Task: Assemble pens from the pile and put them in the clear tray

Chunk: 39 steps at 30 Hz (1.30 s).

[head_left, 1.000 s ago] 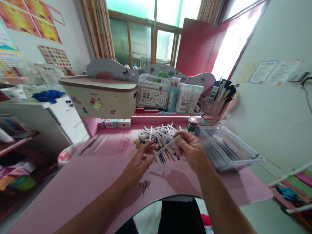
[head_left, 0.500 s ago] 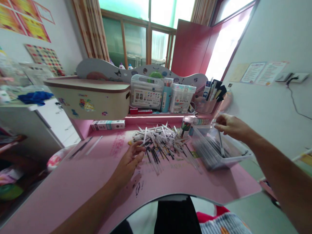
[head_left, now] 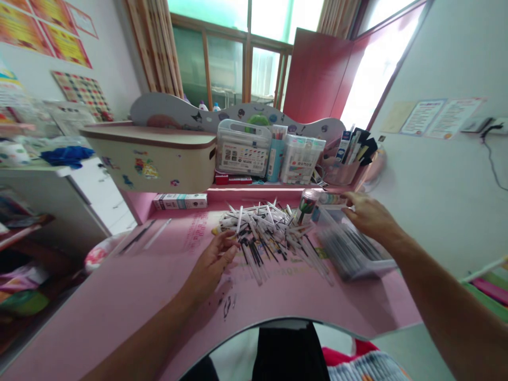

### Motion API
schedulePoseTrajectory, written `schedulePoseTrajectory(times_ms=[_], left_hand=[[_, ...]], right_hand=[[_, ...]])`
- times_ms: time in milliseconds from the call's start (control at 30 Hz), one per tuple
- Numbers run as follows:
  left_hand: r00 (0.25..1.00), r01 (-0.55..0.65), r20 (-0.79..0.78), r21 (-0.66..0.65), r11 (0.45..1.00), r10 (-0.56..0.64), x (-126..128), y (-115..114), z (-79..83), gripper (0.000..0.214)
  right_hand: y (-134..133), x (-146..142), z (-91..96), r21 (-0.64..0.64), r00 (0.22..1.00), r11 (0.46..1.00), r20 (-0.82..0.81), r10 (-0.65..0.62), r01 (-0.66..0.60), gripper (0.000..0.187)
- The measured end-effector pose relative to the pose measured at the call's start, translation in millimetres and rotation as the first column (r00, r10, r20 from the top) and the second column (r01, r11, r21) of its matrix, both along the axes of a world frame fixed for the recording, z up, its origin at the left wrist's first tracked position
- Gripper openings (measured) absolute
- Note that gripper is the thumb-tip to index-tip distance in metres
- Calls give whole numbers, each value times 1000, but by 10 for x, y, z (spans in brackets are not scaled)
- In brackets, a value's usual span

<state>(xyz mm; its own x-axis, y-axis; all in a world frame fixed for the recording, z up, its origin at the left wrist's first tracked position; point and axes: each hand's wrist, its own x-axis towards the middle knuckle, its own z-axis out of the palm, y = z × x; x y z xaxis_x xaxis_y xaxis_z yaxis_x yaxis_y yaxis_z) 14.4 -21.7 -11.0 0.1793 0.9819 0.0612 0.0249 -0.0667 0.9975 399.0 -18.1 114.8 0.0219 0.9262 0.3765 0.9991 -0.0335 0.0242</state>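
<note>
My left hand (head_left: 214, 260) rests at the left side of a heap of pens (head_left: 264, 233), its fingers bent and apart. The fingertips are close to the pens; I see no pen gripped in them. The pens are thin, white, clear and black, and lie in many directions. My right hand (head_left: 367, 214) is over the back of a clear plastic bin (head_left: 353, 272) with slim dark and grey pens inside. Its thumb and forefinger look apart, with nothing visible between them, though the hand is somewhat blurred.
A clear jar (head_left: 305, 203) of colored items stands behind the heap. Two pens (head_left: 156, 233) lie on the left of the pink desk (head_left: 159, 296). A lidded cream box (head_left: 159, 164), marker cases (head_left: 243, 151) and a pink pen holder (head_left: 337, 172) occupy the shelf.
The pen that my right hand held upright over the bin is no longer in its fingers. That hand has shifted slightly toward the bin's back. My left hand stays by the heap.
</note>
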Motion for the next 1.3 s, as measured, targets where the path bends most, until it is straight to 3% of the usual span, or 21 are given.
schedulePoseTrajectory(times_ms=[67, 167, 267, 400, 500, 633, 800, 967, 1100, 1167, 1233, 1300], left_hand=[[1000, -21, -11, 6, 1000, 21, 2, 8, -3, 46], [999, -43, -10, -5, 999, 43, 4, 12, 4, 46], [999, -52, -10, -7, 999, 51, 6, -3, 33, 45], [997, -71, -25, -18, 997, 70, 19, -35, 83, 42], [995, -81, -63, -39, 996, 78, 36, -37, 94, 41], [992, -88, -96, -4, 996, 87, 45, -12, 67, 37], [992, -91, -91, -36, 995, 87, 34, -7, 36, 30], [992, -104, -83, -78, 991, 98, 63, -20, 55, 22], [992, -37, 106, -250, 968, 65, 136, -46, 78, 33], [963, 55, 268, -336, 940, 40, 162, -62, 70, 38], [928, 111, 370, -359, 927, 32, 162, -63, 52, 33], [919, 52, 385, -345, 937, 90, 131, -36, 32, 26]], right_hand=[[-110, -290, 119, 36, 993, 998, -107, 46, -42, 31], [-226, -707, 152, -130, 971, 973, -171, 166, -189, 23], [-240, -946, -29, -372, 971, 898, -135, 199, -236, 22], [-236, -1094, -366, -497, 983, 848, -113, 147, -184, 24], [-292, -1297, -546, -469, 960, 841, -197, 199, -271, 19], [-371, -1703, -734, -432, 931, 829, -244, 272, -356, 26], [-380, -2025, -915, -466, 946, 824, -162, 279, -323, 31], [-338, -2024, -900, -463, 967, 853, -189, 173, -242, 27], [-302, -2018, -831, -349, 923, 889, -343, 175, -298, 20], [-260, -2035, -808, -291, 851, 853, -444, 280, -433, 18], [-192, -2048, -798, -279, 766, 773, -522, 376, -570, 19], [-116, -2057, -802, -297, 743, 733, -533, 405, -612, 21]])
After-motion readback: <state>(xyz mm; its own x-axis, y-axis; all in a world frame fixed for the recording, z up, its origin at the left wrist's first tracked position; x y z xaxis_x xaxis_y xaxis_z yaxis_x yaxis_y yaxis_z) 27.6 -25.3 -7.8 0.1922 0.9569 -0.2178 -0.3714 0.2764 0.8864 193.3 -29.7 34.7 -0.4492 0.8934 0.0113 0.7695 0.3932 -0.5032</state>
